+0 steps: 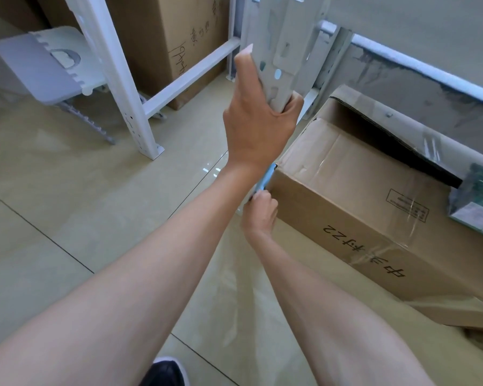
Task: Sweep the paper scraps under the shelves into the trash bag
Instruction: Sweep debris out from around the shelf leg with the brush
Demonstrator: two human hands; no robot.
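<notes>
Left hand (258, 126) grips the white shelf upright (279, 51); right hand (260, 211) is closed on what appears a blue handle (265, 178), beside the near cardboard box (360, 207).

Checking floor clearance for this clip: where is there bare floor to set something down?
Bare tile lies left of the left hand, between the shelf post and the shoe. It is crowded on the right, where the right hand meets the taped cardboard box under the shelf.
</notes>
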